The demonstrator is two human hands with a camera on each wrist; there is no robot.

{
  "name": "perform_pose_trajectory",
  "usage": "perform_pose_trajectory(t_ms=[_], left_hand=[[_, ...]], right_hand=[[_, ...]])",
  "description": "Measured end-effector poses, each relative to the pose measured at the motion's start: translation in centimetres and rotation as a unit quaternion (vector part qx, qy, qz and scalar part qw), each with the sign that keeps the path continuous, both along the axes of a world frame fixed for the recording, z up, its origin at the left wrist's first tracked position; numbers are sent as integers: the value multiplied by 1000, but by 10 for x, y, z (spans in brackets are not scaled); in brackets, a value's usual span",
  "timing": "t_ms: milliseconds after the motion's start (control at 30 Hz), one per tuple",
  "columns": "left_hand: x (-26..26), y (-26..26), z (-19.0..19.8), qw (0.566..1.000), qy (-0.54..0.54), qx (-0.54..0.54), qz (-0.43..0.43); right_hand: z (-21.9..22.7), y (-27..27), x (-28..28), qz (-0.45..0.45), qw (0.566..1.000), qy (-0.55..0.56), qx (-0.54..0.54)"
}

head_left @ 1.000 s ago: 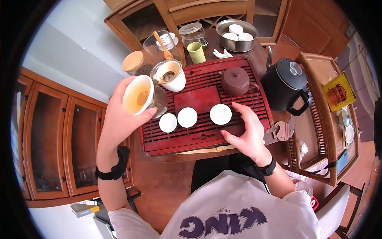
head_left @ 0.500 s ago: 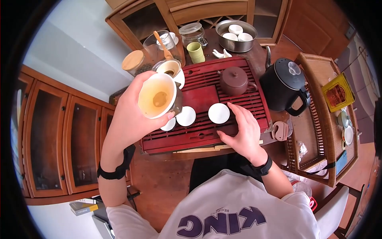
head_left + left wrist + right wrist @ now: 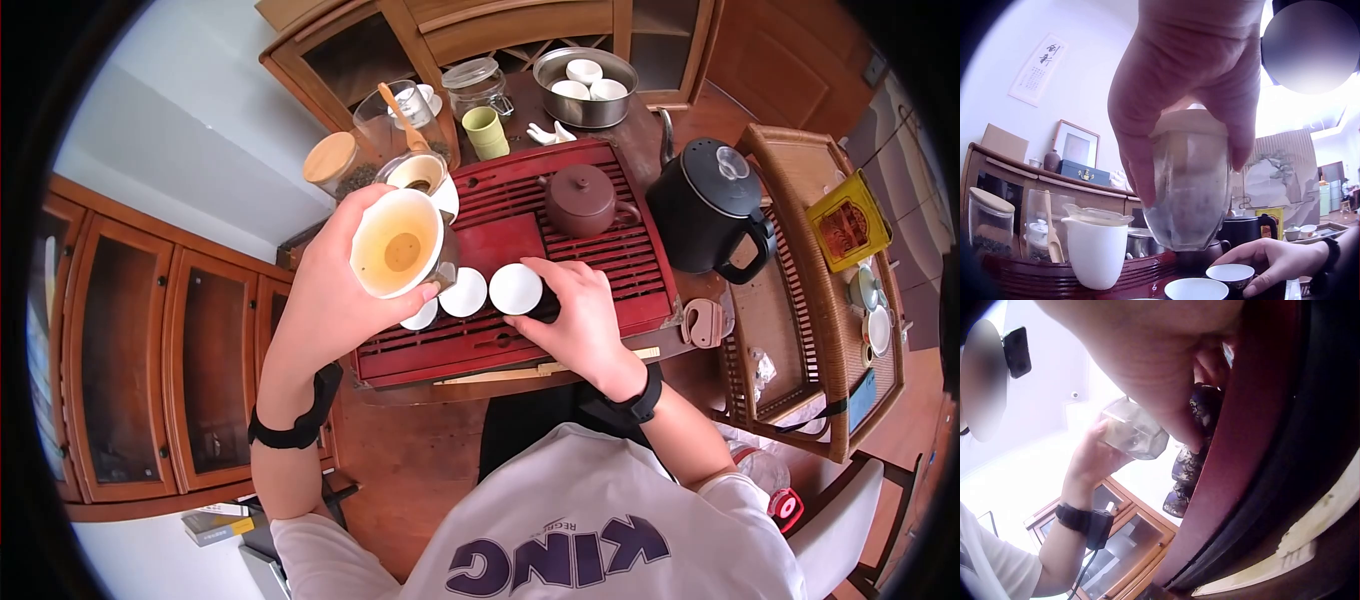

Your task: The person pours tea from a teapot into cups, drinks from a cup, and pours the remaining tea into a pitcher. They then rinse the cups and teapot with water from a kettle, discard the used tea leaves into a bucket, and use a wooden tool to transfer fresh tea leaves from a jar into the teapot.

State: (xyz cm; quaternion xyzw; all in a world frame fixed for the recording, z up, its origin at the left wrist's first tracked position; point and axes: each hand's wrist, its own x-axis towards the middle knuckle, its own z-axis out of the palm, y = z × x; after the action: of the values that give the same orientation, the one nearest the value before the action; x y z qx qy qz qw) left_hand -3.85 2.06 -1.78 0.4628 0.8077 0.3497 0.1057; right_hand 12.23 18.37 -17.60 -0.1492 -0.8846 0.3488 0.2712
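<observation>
My left hand (image 3: 325, 300) grips a faceted cup (image 3: 402, 245), pale inside and partly filled with amber tea, raised over the left of the red tea tray (image 3: 490, 238). In the left wrist view its clear faceted base (image 3: 1188, 228) hangs below the fingers. Thumb and forefinger of my right hand (image 3: 580, 325) pinch a small teacup (image 3: 515, 290), white inside and dark patterned outside. To its left stand two more teacups (image 3: 463, 294), close together, the leftmost partly hidden by the left hand. Behind the raised cup is a white pitcher (image 3: 1094, 253) with a strainer on top.
A brown clay teapot (image 3: 582, 202) sits at the tray's back right, a black kettle (image 3: 705, 215) beyond it. Along the back are glass jars (image 3: 475, 90), a green cup (image 3: 486, 134) and a metal bowl (image 3: 600, 112) of white cups. A wicker shelf (image 3: 770, 390) stands right.
The left hand has carried the tea cup rightward, in front of the white pitcher. My right hand has closed on the rightmost teacup and brought it left, nearer the other two.
</observation>
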Motion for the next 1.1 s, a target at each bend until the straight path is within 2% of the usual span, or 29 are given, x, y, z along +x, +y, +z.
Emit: perform_pose_trajectory(t_ms=[600,1100], left_hand=[[-18,-10,-9,1000,-7,-4,17],[-5,10,-8,998,-10,-52,-29]], right_hand=[[-7,-1,-13,-10,999,38,2],[-8,-1,-11,-17,999,36,4]])
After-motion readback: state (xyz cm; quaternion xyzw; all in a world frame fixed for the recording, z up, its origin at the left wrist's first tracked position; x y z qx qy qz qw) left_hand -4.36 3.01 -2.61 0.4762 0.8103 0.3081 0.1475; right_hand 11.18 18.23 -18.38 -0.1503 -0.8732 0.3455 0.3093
